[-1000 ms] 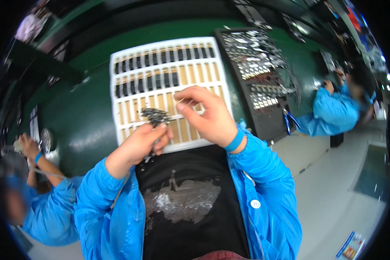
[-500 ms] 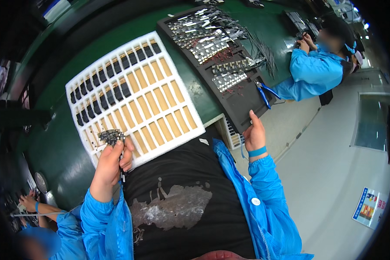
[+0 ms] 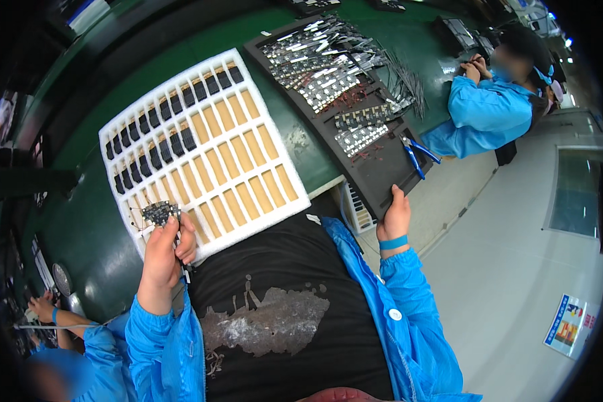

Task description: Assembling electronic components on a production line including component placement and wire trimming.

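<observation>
My left hand (image 3: pixel 162 258) is closed on a bunch of small black circuit boards (image 3: pixel 159 213) with thin wires, held over the near left corner of a white foam tray (image 3: pixel 260 228). Black rectangular parts (image 3: pixel 199 91) fill the far row of slots and the left of the second row; other slots show tan bottoms. My right hand (image 3: pixel 394 218) grips the near edge of a dark flat board (image 3: pixel 376 175), thumb on top, other fingers mostly hidden below. On that board lie rows of small circuit boards (image 3: pixel 360 139) with wires and strips, plus blue-handled cutting pliers (image 3: pixel 419 158).
Both trays lie on a green worktop (image 3: pixel 100 251). Below the dark board's near end stands another white slotted tray (image 3: pixel 359 208). A co-worker in a blue smock (image 3: pixel 487 114) sits at the right; another person's hands (image 3: pixel 45 308) work at the lower left.
The dark board, with the pliers and circuit boards on it, has shifted slightly toward me and to the right, with my right hand on it. My left hand has moved slightly left.
</observation>
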Action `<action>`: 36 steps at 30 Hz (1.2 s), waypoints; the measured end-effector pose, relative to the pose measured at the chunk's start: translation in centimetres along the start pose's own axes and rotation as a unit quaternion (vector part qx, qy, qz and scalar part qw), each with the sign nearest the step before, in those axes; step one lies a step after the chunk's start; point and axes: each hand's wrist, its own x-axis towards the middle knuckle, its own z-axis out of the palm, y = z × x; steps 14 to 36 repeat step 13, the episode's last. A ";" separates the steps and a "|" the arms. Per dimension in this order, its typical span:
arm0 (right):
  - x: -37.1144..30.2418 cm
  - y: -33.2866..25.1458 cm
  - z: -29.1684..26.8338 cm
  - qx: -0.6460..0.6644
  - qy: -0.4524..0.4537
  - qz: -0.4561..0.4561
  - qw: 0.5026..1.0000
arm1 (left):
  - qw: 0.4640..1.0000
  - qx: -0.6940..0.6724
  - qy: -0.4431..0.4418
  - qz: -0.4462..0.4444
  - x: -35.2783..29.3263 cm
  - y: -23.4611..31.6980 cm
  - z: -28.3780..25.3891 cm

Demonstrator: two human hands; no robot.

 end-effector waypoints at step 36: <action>-0.7 -1.2 1.6 0.056 -0.059 0.041 0.996 | 0.997 -0.056 0.024 0.036 -0.2 -0.7 -0.4</action>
